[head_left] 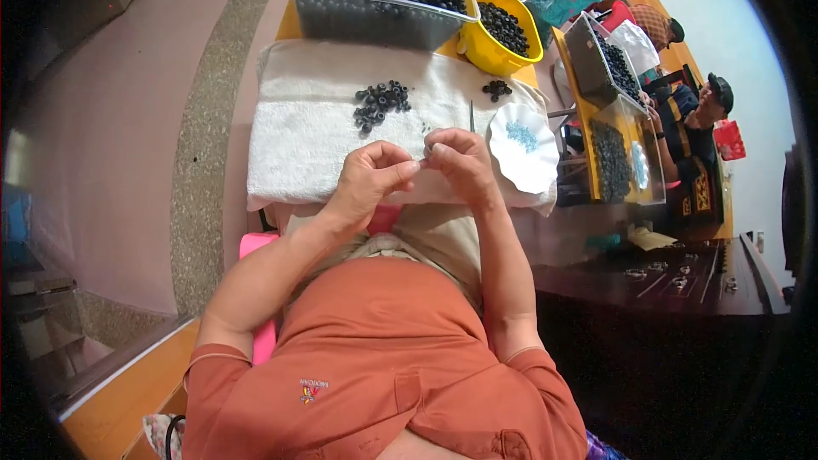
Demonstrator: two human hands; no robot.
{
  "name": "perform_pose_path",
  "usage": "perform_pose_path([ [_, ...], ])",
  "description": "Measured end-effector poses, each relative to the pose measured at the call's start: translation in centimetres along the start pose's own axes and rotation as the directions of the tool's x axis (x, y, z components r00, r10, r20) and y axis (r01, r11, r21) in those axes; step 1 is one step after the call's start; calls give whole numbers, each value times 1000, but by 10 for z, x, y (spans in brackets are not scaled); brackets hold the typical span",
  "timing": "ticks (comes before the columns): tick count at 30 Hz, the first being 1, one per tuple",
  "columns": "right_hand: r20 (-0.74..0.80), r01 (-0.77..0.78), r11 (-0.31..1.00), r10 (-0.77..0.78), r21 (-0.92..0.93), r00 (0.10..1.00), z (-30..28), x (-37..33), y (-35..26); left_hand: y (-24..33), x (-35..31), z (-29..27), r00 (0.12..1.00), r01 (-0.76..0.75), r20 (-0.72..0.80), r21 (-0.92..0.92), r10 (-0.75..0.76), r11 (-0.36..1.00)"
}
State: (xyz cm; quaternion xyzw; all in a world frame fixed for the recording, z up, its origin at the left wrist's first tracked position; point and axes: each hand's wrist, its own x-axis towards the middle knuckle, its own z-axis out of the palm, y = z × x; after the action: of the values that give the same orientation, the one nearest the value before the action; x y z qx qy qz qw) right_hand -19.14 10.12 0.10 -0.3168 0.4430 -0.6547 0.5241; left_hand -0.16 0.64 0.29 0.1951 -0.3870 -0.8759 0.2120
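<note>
My left hand (368,179) and my right hand (464,163) meet fingertip to fingertip over the near edge of a white towel (298,132). Both pinch something very small between them; it is too tiny to identify. A loose pile of small black rings (381,104) lies on the towel beyond my left hand. A smaller cluster of black rings (496,89) sits farther right. A white scalloped plate (520,162) with small pale blue pieces (521,135) rests by my right hand. A thin needle-like tool (471,115) stands just beyond my fingers.
A clear tub (375,21) full of black rings and a yellow bowl (490,51) of the same stand at the towel's far side. To the right, another person sits at a yellow table (588,111) with clear bins. Pink floor lies to the left.
</note>
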Motion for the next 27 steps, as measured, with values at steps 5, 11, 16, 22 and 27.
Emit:
perform_pose_path([
  [5, 67, 34, 994, -27, -108, 997, 7, -1, -4, -3, 1, -3, 1000, 2, 8, -10, -2, 1000],
  [11, 146, 11, 986, 13, -163, 989, 6, -2, -7, -2, 1, -3, 999, -2, 45, 18, 2, 1000],
  [16, 183, 24, 980, 12, -196, 983, 11, -3, -11, -2, 1, -3, 998, 0, 55, 24, -2, 1000],
  [22, 143, -13, 974, 47, -228, 989, 11, -5, -12, -5, 2, -5, 998, -11, 67, 14, 10, 1000],
  [27, 143, -44, 969, 80, -242, 986, 6, -6, -10, -2, 2, -5, 995, 49, 82, 16, -50, 999],
])
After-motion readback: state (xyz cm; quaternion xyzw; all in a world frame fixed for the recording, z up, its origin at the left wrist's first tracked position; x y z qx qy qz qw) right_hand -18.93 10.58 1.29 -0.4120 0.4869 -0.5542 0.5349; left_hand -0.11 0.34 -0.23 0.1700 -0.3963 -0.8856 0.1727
